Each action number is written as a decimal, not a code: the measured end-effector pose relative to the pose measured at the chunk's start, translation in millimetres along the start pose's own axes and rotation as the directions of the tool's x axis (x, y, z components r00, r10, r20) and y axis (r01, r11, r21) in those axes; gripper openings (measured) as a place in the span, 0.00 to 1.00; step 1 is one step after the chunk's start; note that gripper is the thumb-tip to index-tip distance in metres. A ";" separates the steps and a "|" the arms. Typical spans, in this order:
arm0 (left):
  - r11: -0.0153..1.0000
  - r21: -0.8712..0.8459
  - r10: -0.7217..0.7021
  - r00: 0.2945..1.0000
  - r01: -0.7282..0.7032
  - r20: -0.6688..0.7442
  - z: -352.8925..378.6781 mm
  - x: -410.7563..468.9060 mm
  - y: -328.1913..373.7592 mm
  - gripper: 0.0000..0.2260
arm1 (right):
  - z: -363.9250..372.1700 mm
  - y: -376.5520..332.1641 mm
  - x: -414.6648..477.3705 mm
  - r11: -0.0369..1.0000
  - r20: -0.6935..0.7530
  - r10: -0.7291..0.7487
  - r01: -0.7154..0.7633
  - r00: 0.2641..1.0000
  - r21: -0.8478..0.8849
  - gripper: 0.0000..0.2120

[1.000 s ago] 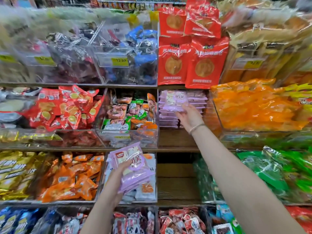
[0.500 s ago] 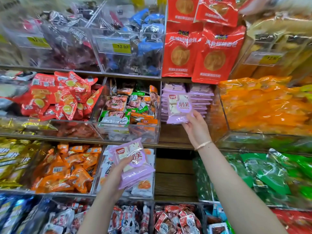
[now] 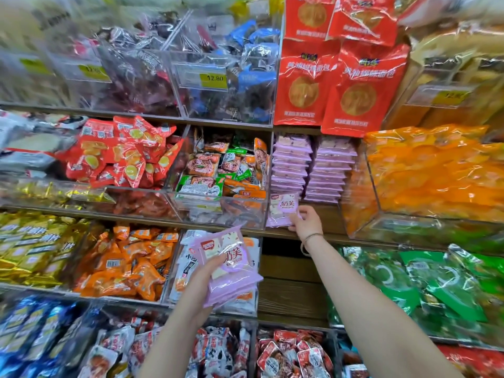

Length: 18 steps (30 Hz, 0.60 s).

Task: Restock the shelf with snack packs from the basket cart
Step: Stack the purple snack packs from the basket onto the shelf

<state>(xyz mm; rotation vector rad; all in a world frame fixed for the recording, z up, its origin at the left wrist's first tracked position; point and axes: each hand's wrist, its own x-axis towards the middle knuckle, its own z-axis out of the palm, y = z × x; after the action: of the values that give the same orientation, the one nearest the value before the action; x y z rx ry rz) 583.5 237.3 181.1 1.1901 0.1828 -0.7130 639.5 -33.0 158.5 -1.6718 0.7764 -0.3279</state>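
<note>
Pinching the lower right edge of a single pink pack (image 3: 283, 211) with the right hand (image 3: 305, 222), fingers curled on it, arm stretched forward and up to the middle shelf (image 3: 331, 218). Standing nearly upright at the shelf front, printed face to the camera, long axis vertical, just before the left of two flat pink stacks (image 3: 311, 170). Gripping a bundle of pink packs (image 3: 231, 266) in the left hand (image 3: 207, 279), lower down, before a bin of white packs (image 3: 185, 268); long axis tilted, top leaning left, thumb across the front.
</note>
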 end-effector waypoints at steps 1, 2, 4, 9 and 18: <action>1.000 0.002 0.005 1.000 -0.005 0.005 -0.5 -1.1 -0.4 0.17 | -0.5 -1.0 0.9 0.986 -0.002 -0.036 0.036 0.999 -0.161 0.09; 1.000 0.003 0.010 1.000 -0.010 0.004 -0.8 -2.0 -0.8 0.16 | -2.3 -1.9 2.1 0.950 0.002 -0.066 0.064 0.998 -0.307 0.10; 1.000 0.009 0.012 1.000 -0.012 0.001 -0.9 -3.2 -1.8 0.17 | -7.3 -2.9 3.5 0.866 0.041 -0.091 0.099 0.995 -0.489 0.14; 1.000 0.008 0.002 1.000 -0.002 0.016 6.6 -8.9 -2.0 0.25 | -31.1 -10.6 5.8 0.790 0.245 0.005 0.146 0.969 -0.596 0.25; 0.999 -0.023 0.025 0.999 -0.024 0.043 4.1 -18.5 -8.6 0.28 | -34.5 -2.5 -103.9 0.955 0.267 -0.174 0.229 0.948 -0.190 0.08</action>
<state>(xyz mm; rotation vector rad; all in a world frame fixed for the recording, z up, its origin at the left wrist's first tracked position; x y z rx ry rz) 563.2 239.6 185.0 1.1526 0.1395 -0.7129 543.0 8.4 189.8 -1.9629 0.4658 -0.1741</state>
